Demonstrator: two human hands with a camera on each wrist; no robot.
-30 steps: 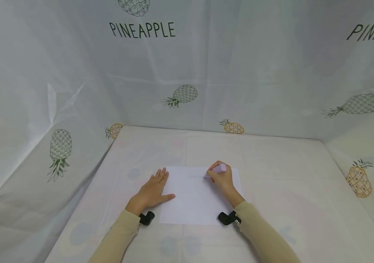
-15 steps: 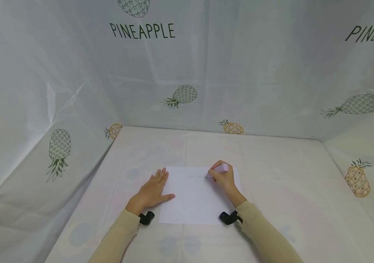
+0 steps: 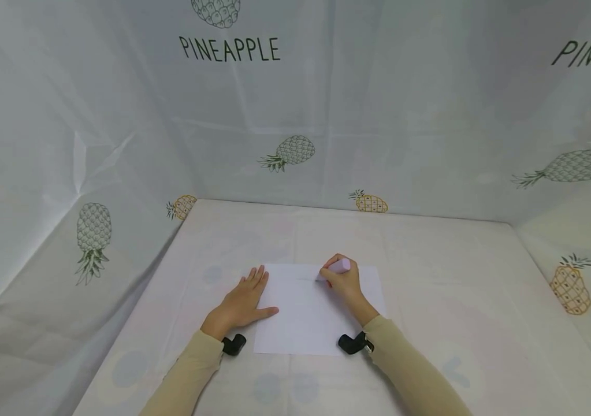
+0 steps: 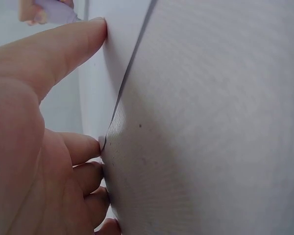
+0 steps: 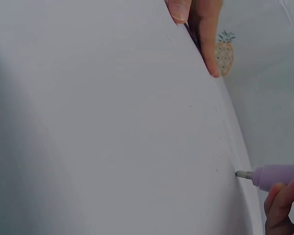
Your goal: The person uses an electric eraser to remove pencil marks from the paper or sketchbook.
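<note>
A white sheet of paper (image 3: 290,323) lies on the table. My left hand (image 3: 240,300) rests on its left edge with fingers spread; in the left wrist view the thumb (image 4: 78,41) reaches over the sheet, while the fingertips touch near its edge. Near the top of the paper, my right hand (image 3: 348,286) pinches a thick light-purple marker (image 3: 339,266), held tilted. In the right wrist view the marker's narrow grey tip (image 5: 244,174) touches the paper. A faint line (image 3: 304,279) shows on the sheet just left of the tip.
A pale cloth with faint prints covers the table (image 3: 441,323). Behind it and at both sides hang white sheets with pineapple prints (image 3: 295,150). A small black device (image 3: 234,345) sits at the left wrist, and another black device (image 3: 352,344) at the right.
My right hand has shifted slightly right, then back left along the top of the paper with the marker. The left hand stays in place on the sheet.
</note>
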